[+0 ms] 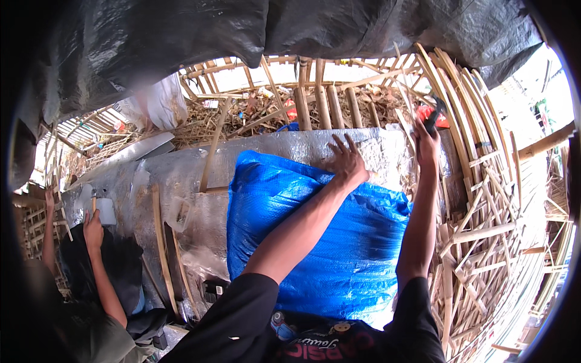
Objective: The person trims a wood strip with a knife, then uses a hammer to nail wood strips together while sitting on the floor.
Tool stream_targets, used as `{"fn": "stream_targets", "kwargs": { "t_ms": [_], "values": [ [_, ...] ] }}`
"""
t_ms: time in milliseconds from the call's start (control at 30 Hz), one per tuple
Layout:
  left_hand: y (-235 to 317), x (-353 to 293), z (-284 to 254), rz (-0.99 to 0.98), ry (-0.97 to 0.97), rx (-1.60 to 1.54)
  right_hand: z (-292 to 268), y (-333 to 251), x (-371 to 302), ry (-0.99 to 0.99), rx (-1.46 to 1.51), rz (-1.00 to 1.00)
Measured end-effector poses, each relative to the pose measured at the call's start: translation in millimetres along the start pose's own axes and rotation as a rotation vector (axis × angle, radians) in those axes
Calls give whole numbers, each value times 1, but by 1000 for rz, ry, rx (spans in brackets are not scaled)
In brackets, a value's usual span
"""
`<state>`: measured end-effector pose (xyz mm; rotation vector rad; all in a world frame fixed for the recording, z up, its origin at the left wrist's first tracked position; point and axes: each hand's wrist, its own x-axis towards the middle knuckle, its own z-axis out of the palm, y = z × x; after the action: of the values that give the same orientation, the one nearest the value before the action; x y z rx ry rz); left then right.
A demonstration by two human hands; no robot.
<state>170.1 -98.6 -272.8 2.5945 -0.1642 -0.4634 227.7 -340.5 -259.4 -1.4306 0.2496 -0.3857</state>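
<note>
Tool (435,116), upper right: clasped by fingers of the right hand (428,144). Left hand (352,166), centre: fingers spread, grasping nothing visible, apparently for support over the table (284,143).

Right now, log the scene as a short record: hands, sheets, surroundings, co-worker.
left hand: open, fingers spread, at the upper edge of the blue sheet; contact unclear
right hand: closed on a dark tool, type unclear
blue sheet: wrinkled, in front of the person, partly under the left forearm
silvery sheet: beyond and left of the blue one
overhead: black sheeting
right side: bamboo strips, criss-crossed
co-worker: at left, one hand holding a thin stick
</note>
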Motion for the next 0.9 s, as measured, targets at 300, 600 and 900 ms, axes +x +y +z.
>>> {"fn": "stream_targets", "kwargs": {
  "t_ms": [300,600,900],
  "values": [
    [10,12,21,-201,-139,-40,-137,-140,-298,471,-338,-159],
    [-45,93,42,-235,-192,266,-210,-151,-576,848,-308,-191],
    [-9,69,31,-61,-337,322,-215,-165,-672,1098,-290,-186]
  ]
}}
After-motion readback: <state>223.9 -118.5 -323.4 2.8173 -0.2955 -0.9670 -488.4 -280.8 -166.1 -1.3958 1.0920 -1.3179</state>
